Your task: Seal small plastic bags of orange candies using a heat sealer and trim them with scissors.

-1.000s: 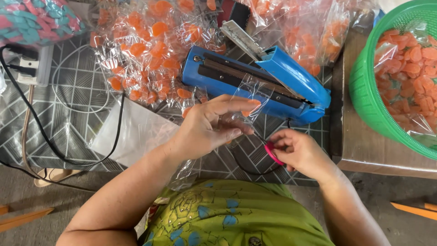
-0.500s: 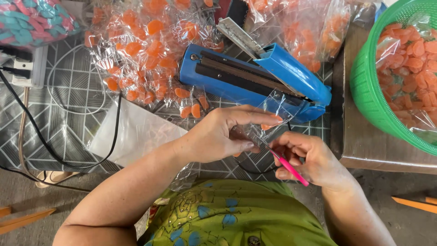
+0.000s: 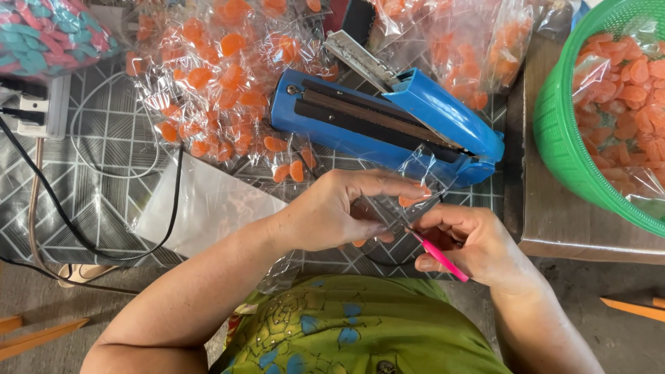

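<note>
Hands [image 3: 346,211] [image 3: 471,246] shifted slightly; clear bag [image 3: 415,183] contents indistinct.

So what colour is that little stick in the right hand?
Bright pink stick, seen best in the head view.

One blue heat sealer [image 3: 388,128] at 12 o'clock; one green basket [image 3: 561,149] at 3 o'clock. One pink stick [image 3: 440,257], centre. Two hands.
</note>
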